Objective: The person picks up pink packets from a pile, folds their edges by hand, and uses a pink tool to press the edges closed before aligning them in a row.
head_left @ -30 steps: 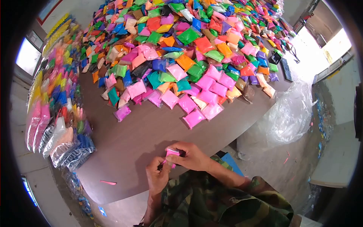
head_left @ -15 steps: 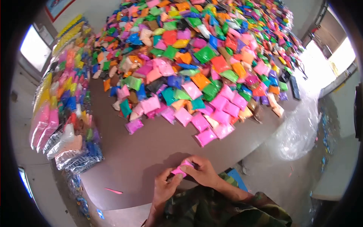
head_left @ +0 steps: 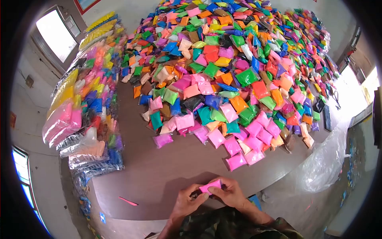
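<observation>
A small pink packet [head_left: 211, 186] is pinched between both hands, just above the table's front edge. My left hand [head_left: 190, 200] grips its left end, thumb at the lower side. On its right end my right hand [head_left: 230, 193] is closed, thumb across the front. The fingers behind the packet are partly hidden. Beyond the hands lies a big heap of small coloured packets [head_left: 244, 77] on the brown table [head_left: 147, 169]. Several pink packets [head_left: 254, 142] form the heap's near edge.
Clear bags of sorted coloured packets [head_left: 85, 115] are stacked along the table's left side. A thin red strip [head_left: 128, 200] lies near the front left edge. At the right edge hangs a crumpled clear plastic bag [head_left: 324, 157]. A dark slim object [head_left: 327, 118] lies beside the heap.
The view has shifted, so the heap and table appear lower and further right. The pink packet is now turned with its broad face showing, still in both hands.
</observation>
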A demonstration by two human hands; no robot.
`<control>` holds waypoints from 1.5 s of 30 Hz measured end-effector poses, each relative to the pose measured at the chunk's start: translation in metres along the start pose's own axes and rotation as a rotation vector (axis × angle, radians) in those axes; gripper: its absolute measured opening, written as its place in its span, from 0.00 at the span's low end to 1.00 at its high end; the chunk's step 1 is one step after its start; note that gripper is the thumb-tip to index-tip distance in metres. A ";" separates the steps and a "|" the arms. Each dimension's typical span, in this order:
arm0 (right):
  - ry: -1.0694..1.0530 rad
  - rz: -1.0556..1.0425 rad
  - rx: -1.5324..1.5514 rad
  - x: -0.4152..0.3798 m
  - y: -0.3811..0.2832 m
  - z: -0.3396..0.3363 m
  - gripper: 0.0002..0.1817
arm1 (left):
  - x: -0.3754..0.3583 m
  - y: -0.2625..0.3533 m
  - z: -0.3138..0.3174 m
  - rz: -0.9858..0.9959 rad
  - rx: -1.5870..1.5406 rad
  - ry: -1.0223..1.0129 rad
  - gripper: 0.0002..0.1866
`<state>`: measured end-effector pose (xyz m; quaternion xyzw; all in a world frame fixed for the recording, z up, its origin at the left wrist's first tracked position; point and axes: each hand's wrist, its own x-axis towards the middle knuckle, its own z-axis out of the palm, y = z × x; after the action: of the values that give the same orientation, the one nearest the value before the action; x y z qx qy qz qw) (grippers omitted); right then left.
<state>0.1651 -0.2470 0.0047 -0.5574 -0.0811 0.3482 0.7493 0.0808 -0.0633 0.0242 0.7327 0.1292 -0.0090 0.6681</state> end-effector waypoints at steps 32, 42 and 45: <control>0.051 -0.051 -0.173 0.001 -0.003 0.016 0.10 | 0.001 -0.011 0.006 -0.033 -0.077 0.134 0.13; 0.117 -0.128 -0.237 -0.004 0.004 0.016 0.09 | -0.009 -0.004 0.005 -0.029 -0.070 0.110 0.10; 0.132 -0.214 -0.287 -0.003 0.008 0.017 0.09 | -0.009 0.007 0.005 -0.063 -0.054 0.100 0.10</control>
<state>0.1509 -0.2351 0.0047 -0.6684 -0.1396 0.2141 0.6985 0.0747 -0.0697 0.0318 0.7096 0.1858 0.0100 0.6796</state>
